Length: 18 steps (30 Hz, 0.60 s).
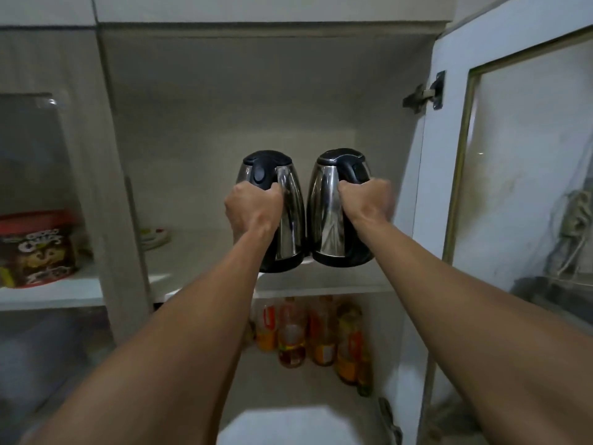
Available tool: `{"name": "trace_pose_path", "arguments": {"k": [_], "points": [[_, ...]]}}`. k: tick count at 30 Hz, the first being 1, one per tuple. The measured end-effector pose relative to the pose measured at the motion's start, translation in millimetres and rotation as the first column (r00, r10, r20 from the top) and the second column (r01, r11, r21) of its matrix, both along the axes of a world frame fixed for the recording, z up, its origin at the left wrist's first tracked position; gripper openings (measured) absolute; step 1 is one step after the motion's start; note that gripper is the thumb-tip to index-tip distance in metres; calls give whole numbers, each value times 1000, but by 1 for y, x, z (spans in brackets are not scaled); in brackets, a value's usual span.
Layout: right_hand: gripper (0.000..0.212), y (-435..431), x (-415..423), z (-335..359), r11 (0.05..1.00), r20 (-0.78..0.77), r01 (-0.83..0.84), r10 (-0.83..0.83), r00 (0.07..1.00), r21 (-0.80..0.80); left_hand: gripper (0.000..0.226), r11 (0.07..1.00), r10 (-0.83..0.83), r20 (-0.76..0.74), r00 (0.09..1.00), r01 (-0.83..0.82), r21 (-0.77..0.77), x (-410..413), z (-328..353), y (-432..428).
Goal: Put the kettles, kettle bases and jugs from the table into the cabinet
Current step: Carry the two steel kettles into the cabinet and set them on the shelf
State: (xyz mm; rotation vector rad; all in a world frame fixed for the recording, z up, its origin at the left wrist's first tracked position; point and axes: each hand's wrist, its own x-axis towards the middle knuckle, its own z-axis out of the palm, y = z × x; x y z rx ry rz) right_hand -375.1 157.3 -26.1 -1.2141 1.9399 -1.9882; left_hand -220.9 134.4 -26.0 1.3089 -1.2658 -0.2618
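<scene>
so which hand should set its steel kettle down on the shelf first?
Probably right. The right hand holds its steel kettle by the open door side, base seemingly at the white shelf edge. The left hand's kettle looks similarly close, so it's marginal.

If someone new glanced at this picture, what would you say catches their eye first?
Two steel kettles side by side at the middle of the open cabinet: the left hand grips the left kettle, the right hand the right kettle, both at the shelf front edge. Below stand oil bottles; the glass door hangs open at right.
</scene>
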Motion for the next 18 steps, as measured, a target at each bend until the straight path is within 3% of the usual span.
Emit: {"name": "trace_pose_path", "arguments": {"k": [10, 18], "points": [[8, -126, -54, -10, 1000, 87, 21, -21, 996, -1, 29, 1000, -15, -48, 999, 15, 7, -47, -2, -132], [17, -204, -76, -21, 991, 91, 126, -128, 988, 33, 31, 996, -76, -18, 997, 77, 37, -56, -15, -214]]}}
